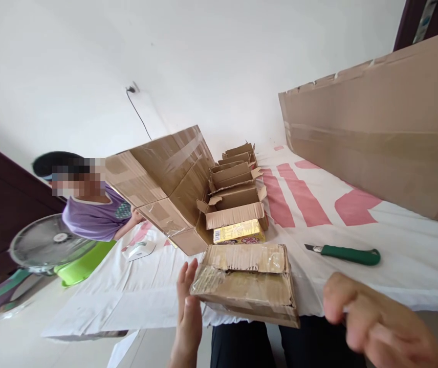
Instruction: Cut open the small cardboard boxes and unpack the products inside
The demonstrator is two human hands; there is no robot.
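Note:
A small taped cardboard box (246,283) lies at the near edge of the white cloth (407,255). My left hand (187,312) is flat and upright against the box's left side, fingers together and straight. My right hand (372,319) hovers to the right of the box, fingers loosely curled, holding nothing I can see. A green-handled utility knife (347,254) lies on the cloth just beyond my right hand.
A row of open small cartons (236,191) runs away from me, with a yellow packet (238,232) in the nearest one. A big taped box (165,181) sits on the left and a large cardboard sheet (380,117) on the right. A person in purple (96,209), a fan (48,243) and a green basin (84,263) are at left.

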